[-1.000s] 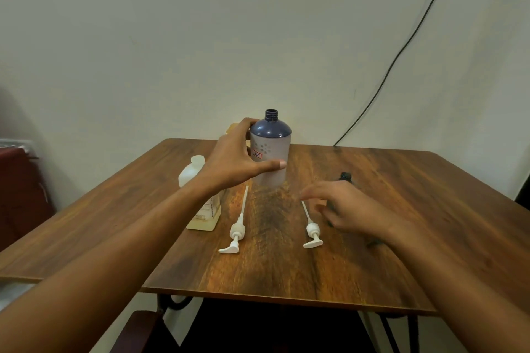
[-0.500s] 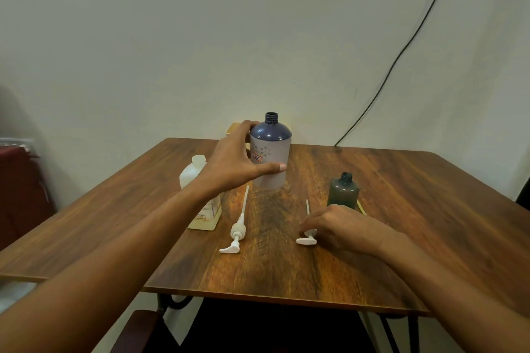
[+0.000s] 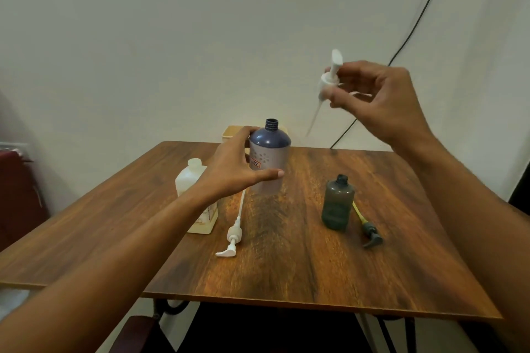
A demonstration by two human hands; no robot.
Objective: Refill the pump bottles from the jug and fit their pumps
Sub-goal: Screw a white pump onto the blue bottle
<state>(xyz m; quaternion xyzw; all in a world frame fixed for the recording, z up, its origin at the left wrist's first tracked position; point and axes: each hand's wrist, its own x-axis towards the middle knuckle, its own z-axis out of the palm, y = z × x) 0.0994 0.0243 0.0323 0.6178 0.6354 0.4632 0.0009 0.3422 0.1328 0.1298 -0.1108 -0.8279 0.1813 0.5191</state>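
My left hand (image 3: 235,163) grips a tall bottle (image 3: 271,156) with a dark blue top and an uncapped neck, upright at the table's middle. My right hand (image 3: 378,100) holds a white pump (image 3: 327,86) in the air, up and to the right of that bottle, its tube hanging down and blurred. A second white pump (image 3: 233,231) lies flat on the table in front of the tall bottle. A small dark green bottle (image 3: 337,203) stands uncapped to the right, with a dark pump (image 3: 368,231) and yellow tube lying beside it. A white jug (image 3: 192,178) stands at the left, partly behind my forearm.
The wooden table (image 3: 286,266) stands against a white wall. A tan container (image 3: 232,133) sits behind the tall bottle at the back edge. A black cable (image 3: 401,43) runs down the wall. A dark red seat (image 3: 17,195) is at the left.
My right hand picked up the right white pump from the table and raised it high above and right of the tall bottle. My left hand stayed on the bottle.
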